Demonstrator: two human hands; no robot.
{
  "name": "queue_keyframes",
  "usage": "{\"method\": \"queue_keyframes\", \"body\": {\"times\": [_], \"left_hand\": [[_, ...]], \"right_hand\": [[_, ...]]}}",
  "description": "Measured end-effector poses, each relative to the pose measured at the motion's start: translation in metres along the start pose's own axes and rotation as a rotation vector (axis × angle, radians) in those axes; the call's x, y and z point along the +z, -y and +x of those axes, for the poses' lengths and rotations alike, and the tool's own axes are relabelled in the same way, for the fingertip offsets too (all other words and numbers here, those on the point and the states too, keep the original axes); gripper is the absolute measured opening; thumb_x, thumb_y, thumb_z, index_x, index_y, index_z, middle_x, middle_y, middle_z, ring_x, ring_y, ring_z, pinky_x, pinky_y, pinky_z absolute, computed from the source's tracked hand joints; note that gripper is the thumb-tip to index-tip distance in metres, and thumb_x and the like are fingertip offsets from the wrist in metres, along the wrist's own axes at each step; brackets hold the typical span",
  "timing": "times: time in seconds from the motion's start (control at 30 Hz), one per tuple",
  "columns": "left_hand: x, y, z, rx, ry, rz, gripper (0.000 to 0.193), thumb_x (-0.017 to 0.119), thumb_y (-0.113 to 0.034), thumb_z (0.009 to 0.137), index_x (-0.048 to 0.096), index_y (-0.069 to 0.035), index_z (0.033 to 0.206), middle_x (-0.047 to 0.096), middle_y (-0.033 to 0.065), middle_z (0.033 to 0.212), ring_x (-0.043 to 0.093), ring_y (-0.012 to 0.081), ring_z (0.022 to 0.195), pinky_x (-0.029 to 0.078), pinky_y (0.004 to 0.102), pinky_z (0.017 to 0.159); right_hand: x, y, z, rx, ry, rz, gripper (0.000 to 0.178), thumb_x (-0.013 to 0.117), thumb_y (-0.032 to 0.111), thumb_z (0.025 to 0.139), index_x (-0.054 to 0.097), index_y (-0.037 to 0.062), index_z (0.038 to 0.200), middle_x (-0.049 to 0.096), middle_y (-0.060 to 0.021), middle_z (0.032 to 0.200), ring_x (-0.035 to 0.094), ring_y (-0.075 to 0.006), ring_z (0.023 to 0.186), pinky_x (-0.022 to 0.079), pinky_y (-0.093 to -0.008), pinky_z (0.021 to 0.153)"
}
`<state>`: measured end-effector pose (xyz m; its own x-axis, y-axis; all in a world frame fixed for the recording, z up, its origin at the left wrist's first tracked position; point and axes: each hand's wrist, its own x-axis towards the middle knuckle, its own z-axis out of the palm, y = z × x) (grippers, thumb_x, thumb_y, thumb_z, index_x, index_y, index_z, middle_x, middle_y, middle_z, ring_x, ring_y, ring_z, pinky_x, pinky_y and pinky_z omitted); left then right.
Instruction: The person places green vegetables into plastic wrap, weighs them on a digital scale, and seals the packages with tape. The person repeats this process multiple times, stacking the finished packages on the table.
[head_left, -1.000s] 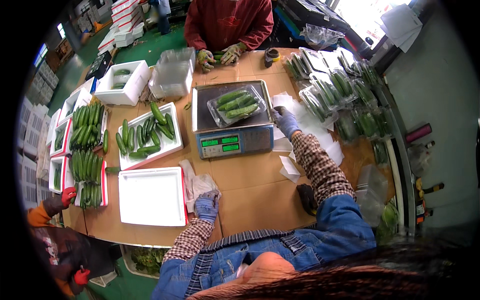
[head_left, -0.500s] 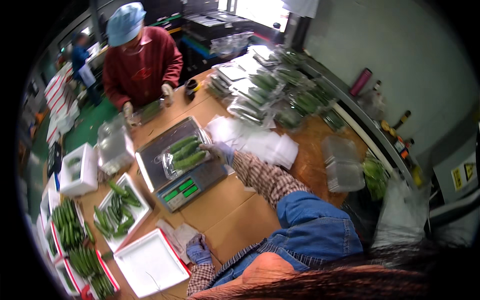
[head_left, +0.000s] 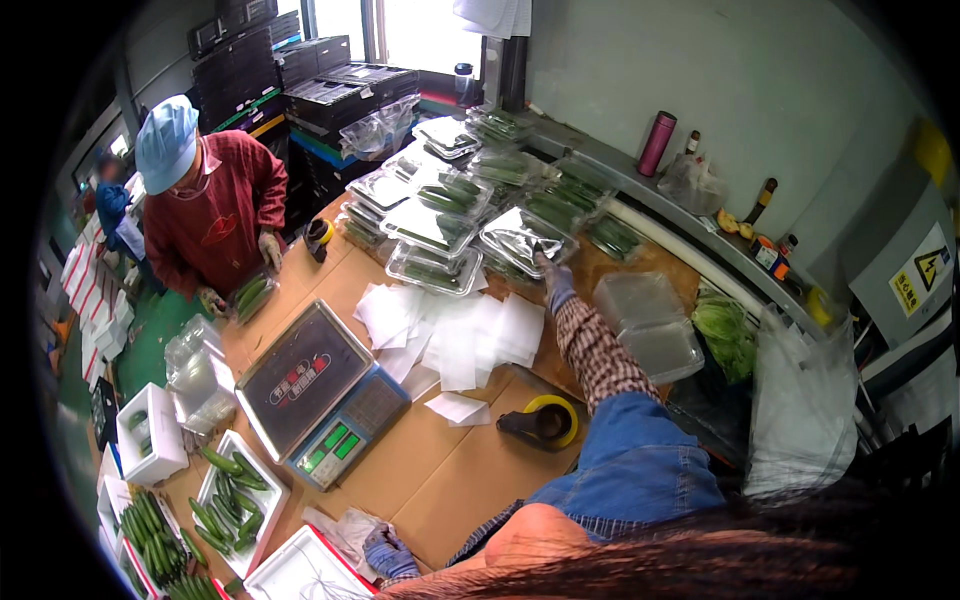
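Observation:
My right hand [head_left: 558, 284], in a grey-purple glove, reaches to the pile of packed trays. Its fingers grip the near edge of a clear plastic tray of cucumbers [head_left: 524, 238], which lies tilted on other packs. Low in the view, my gloved left hand [head_left: 386, 551] rests with curled fingers next to a crumpled grey cloth [head_left: 346, 537]; whatever it may hold is hidden. Between the hands stands a weighing scale [head_left: 310, 375] with a bare plate and a lit green display. Loose white sheets [head_left: 465, 340] lie right of it, and a tape dispenser [head_left: 540, 425] sits nearer me.
A co-worker [head_left: 215, 205] in red handles another pack across the table. White foam boxes of cucumbers [head_left: 250, 500] stand at left, near stacked clear trays [head_left: 195, 370]. More empty trays [head_left: 650, 325] lie beside my right arm. A ledge [head_left: 690, 210] with bottles runs along the wall.
My right hand has carried the cucumber tray off the scale to the pile, farther away and right. My left hand stays by the cloth. The view has turned right, revealing the tape dispenser.

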<state>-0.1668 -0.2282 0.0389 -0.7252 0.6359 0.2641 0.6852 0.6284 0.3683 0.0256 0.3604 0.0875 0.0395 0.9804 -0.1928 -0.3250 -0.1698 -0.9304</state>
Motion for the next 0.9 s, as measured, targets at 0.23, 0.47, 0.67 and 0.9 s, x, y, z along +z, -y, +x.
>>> {"method": "queue_keyframes", "body": {"times": [0.23, 0.47, 0.67, 0.9], "left_hand": [[-0.001, 0.011, 0.025, -0.008, -0.148, 0.045, 0.016, 0.052, -0.02, 0.085, 0.061, -0.009, 0.092, 0.062, 0.014, 0.088, 0.057, 0.032, 0.084, 0.042, 0.0432, 0.079], [0.01, 0.011, 0.013, -0.004, -0.234, 0.003, 0.016, 0.052, -0.02, 0.085, 0.06, -0.008, 0.092, 0.061, 0.0148, 0.086, 0.056, 0.0328, 0.083, 0.042, 0.0435, 0.078], [0.016, 0.021, -0.042, -0.002, -0.156, 0.017, 0.016, 0.052, -0.02, 0.085, 0.06, -0.008, 0.091, 0.06, 0.0155, 0.084, 0.056, 0.0335, 0.081, 0.042, 0.0438, 0.078], [0.038, 0.032, -0.049, -0.004, -0.064, 0.033, 0.012, 0.053, -0.014, 0.082, 0.06, -0.01, 0.09, 0.058, 0.0153, 0.084, 0.054, 0.0341, 0.081, 0.042, 0.0453, 0.076]], "right_hand": [[-0.086, 0.038, 0.034, -0.357, -0.141, -1.17, 0.045, 0.064, 0.031, 0.079, 0.055, -0.002, 0.109, 0.061, -0.0216, 0.103, 0.057, -0.0373, 0.099, 0.046, -0.0409, 0.085], [-0.251, 0.152, -0.08, 0.075, -0.673, -1.736, 0.041, 0.058, 0.026, 0.084, 0.056, 0.0015, 0.116, 0.059, -0.0192, 0.116, 0.054, -0.0335, 0.111, 0.044, -0.0418, 0.093], [-0.327, 0.122, -0.061, 0.096, -0.394, -1.821, 0.027, 0.053, 0.018, 0.085, 0.065, 0.0053, 0.107, 0.062, -0.0176, 0.113, 0.058, -0.033, 0.107, 0.048, -0.042, 0.089], [-0.374, 0.118, -0.026, -0.112, -0.325, -2.062, 0.025, 0.049, 0.016, 0.09, 0.068, 0.009, 0.106, 0.063, -0.0131, 0.114, 0.059, -0.0287, 0.108, 0.047, -0.0414, 0.091]]}}
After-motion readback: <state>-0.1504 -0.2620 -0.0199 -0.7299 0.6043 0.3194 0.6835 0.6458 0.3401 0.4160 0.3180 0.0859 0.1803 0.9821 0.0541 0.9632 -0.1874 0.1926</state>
